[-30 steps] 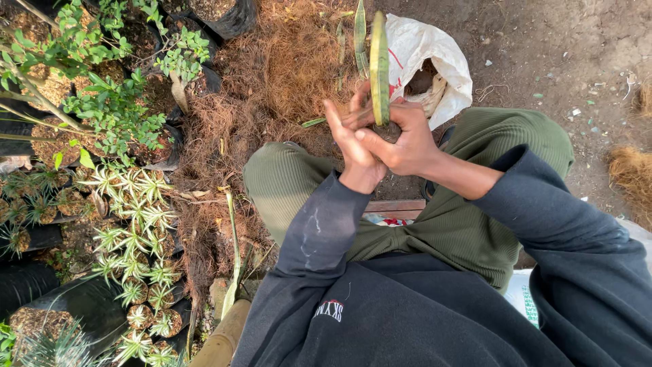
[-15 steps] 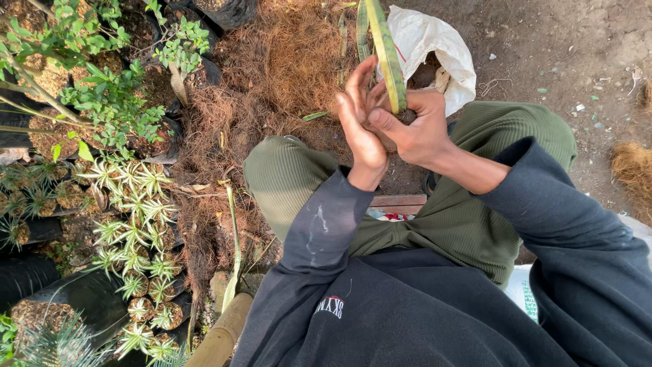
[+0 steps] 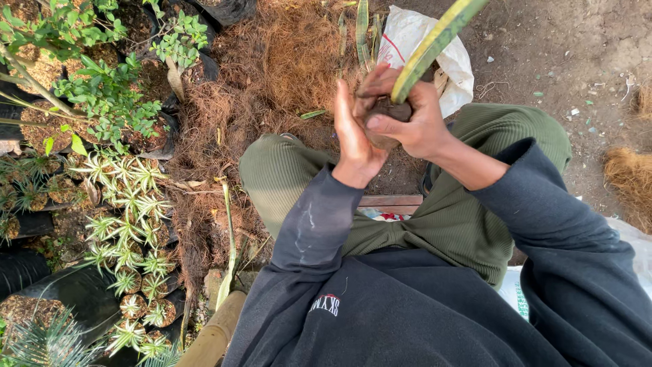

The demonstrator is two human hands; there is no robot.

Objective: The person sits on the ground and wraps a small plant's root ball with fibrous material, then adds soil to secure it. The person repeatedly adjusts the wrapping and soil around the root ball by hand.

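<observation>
Head view: right hand point(image 3: 414, 126) grips a brown root ball point(image 3: 384, 112) of a long green, yellow-edged leaf cutting point(image 3: 435, 44), fingers curled around it. Left hand point(image 3: 353, 136) presses flat against the ball's 9 o'clock side, fingers straight and together. One white plastic sack point(image 3: 414, 37) lies at 12 o'clock; contents cannot be told. Black nursery bags point(image 3: 139, 285) at 8 o'clock hold small striped rosette plants, too many to count reliably. Dry brown fibre litter point(image 3: 285, 61) covers ground at 11 o'clock.
</observation>
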